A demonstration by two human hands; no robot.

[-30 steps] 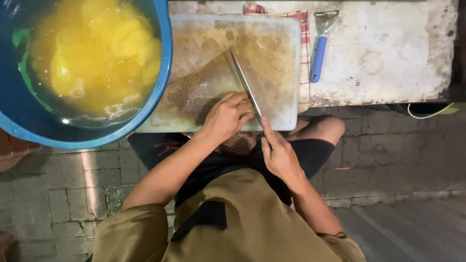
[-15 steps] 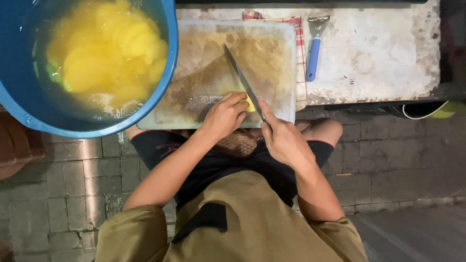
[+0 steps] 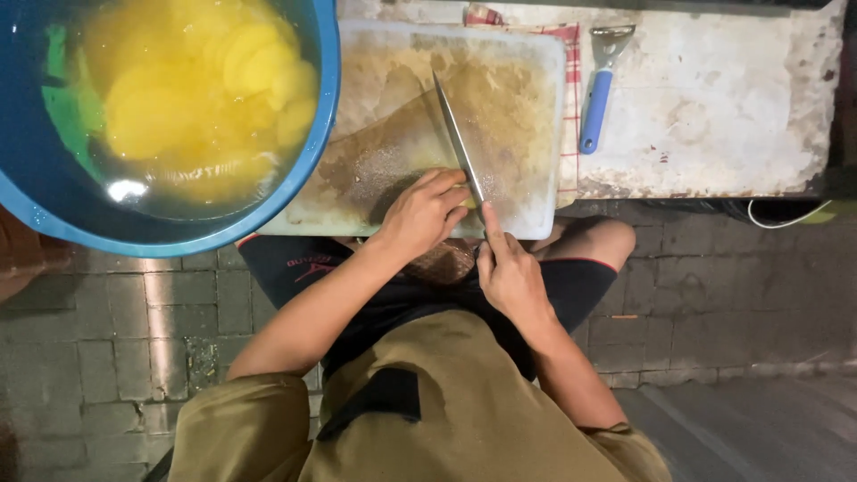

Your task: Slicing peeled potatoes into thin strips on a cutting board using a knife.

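The right hand (image 3: 511,277) holds a long knife (image 3: 459,143). Its fingers are wrapped tight around the handle, and one finger lies straight along the top of the blade. The blade points away from the person and rests on a worn, stained cutting board (image 3: 527,71).

The left hand (image 3: 421,212) sits just beside the blade, on the near part of the board. Its fingers are curled down over a small yellow piece of food (image 3: 466,202). Only a little bit of the piece peeks out between the hand and the knife, so I cannot tell what shape it is. The blade touches the knuckles of this hand.

A big blue tub (image 3: 308,170) stands to the left of the board, and its rim covers the board's left edge. It is full of water with many yellow slices (image 3: 187,98) in it.

A peeler with a blue handle (image 3: 596,94) lies to the right of the board on the pale, scratched tabletop (image 3: 723,107). A red checked cloth (image 3: 568,98) pokes out from under the board.

The person sits with knees under the tabletop, above a grey brick floor (image 3: 134,321).
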